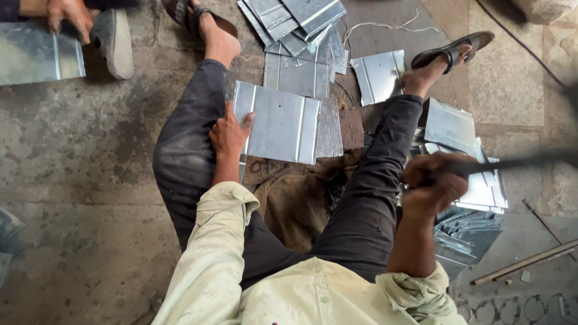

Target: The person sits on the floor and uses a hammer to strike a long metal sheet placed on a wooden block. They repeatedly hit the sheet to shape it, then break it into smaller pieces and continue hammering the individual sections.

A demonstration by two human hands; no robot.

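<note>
Left fingers: my left hand (pixel 227 137) lies on the left edge of a ribbed metal sheet (pixel 278 122), thumb on top of the face and the other fingers curled at its border, pinning it down.
Right fingers: my right hand (pixel 435 178) is a closed fist around the handle of a dark tool (pixel 518 161); the tool is blurred, so I cannot tell what kind it is.
Sheet: it lies flat between my knees, grey and shiny, with raised folds running across it; it rests partly on a rusty block (pixel 349 125) and over a brown sack (pixel 298 198).
Legs: my dark trousers (pixel 186 156) spread to both sides of the sheet, my feet in sandals (pixel 453 49) near the top of the view.
Far pile: more cut sheets (pixel 298 27) lie fanned just beyond the one I hold, with one single sheet (pixel 379 75) beside my right foot.
Right pile: a stack of folded pieces (pixel 475 198) sits close under my right hand.
Floor: stained concrete floor (pixel 78 180); a thin rod (pixel 524 263) lies at the lower right.
Other person: at the top left another hand (pixel 69 15) touches a separate sheet (pixel 36 54), next to a grey shoe (pixel 114 42).
</note>
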